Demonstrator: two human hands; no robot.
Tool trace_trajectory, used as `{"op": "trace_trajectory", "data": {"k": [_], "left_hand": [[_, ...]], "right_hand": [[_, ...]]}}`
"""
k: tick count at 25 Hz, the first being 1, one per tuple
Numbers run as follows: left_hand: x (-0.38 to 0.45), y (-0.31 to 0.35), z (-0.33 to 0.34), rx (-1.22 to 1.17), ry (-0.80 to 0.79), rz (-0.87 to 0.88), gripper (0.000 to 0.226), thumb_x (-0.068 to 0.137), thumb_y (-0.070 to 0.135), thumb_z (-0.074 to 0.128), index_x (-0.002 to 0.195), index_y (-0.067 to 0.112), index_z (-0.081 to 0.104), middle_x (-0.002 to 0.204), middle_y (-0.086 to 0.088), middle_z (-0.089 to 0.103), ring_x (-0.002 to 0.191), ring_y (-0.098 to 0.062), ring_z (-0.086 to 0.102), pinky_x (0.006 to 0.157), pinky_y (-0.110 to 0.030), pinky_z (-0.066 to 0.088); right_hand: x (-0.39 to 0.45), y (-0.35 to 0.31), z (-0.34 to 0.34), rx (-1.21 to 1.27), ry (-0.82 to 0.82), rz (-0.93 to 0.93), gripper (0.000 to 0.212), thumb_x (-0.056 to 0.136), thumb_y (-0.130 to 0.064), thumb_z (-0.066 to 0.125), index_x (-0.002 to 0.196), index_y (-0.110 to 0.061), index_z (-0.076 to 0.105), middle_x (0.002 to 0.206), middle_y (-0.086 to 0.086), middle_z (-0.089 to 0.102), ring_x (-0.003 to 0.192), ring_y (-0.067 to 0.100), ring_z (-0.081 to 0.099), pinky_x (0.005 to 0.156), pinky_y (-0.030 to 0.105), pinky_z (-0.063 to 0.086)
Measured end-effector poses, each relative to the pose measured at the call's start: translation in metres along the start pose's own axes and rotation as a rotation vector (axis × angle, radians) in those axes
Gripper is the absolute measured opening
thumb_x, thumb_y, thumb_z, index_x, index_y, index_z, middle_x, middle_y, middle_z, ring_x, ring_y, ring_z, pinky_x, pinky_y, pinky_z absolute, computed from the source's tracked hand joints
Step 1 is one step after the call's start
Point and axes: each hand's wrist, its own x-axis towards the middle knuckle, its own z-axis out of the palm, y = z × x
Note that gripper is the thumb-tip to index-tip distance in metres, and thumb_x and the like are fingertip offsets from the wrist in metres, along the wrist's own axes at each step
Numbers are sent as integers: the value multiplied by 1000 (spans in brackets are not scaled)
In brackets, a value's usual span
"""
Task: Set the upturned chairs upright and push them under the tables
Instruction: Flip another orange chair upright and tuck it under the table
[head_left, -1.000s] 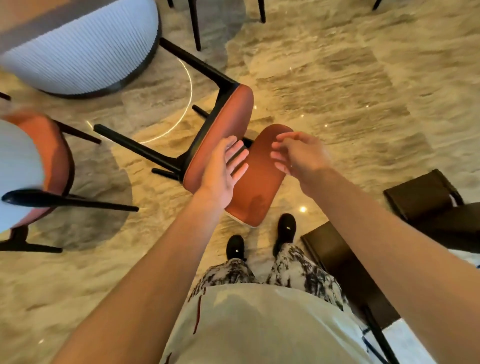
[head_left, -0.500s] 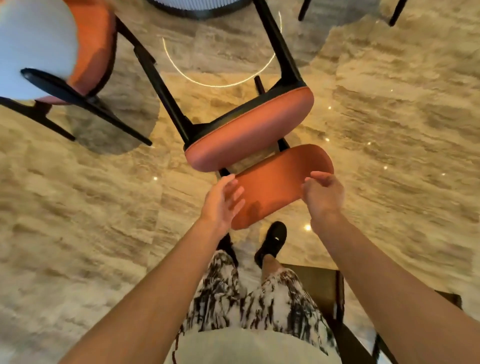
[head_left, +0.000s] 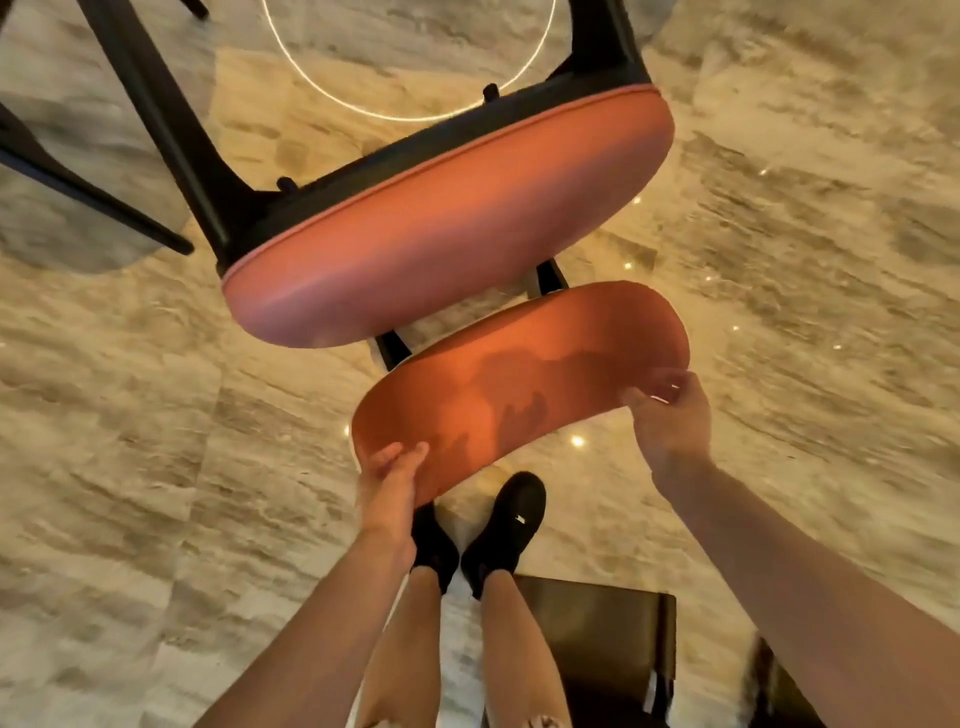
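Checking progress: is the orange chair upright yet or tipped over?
Tipped. The chair shows its seat edge-on with black legs pointing sideways; both hands, left hand and right hand, grip its backrest.

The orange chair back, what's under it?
Under the orange chair back you can see shiny marble floor and the toe of one black shoe. Both hands, the left hand and the right hand, grip its ends. The back hides the floor directly beneath.
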Motion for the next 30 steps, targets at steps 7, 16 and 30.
{"op": "trace_trajectory", "data": {"k": [7,16,30], "left_hand": [[108,-38,-15,274,291,-13,87,75,19,85,143,11,32,143,-20,45,128,-38,47,103,-47,40],[165,-70,-17,386,284,24,62,77,20,83,130,5,57,126,-18,63,116,-38,57,95,-43,43],[171,-62,-31,633,337,140,53,71,38,87,103,0,68,102,-21,72,83,-31,60,75,-34,45]], "right_hand": [[109,37,21,-740,-2,-334,89,77,-22,79,148,-3,28,144,22,33,128,38,35,100,44,37],[203,41,38,-634,109,-181,78,71,-35,85,128,-4,42,131,22,49,119,42,50,92,50,47],[231,48,12,-669,-56,-138,61,64,-54,85,100,-6,71,91,12,67,82,30,60,70,35,46]]}}
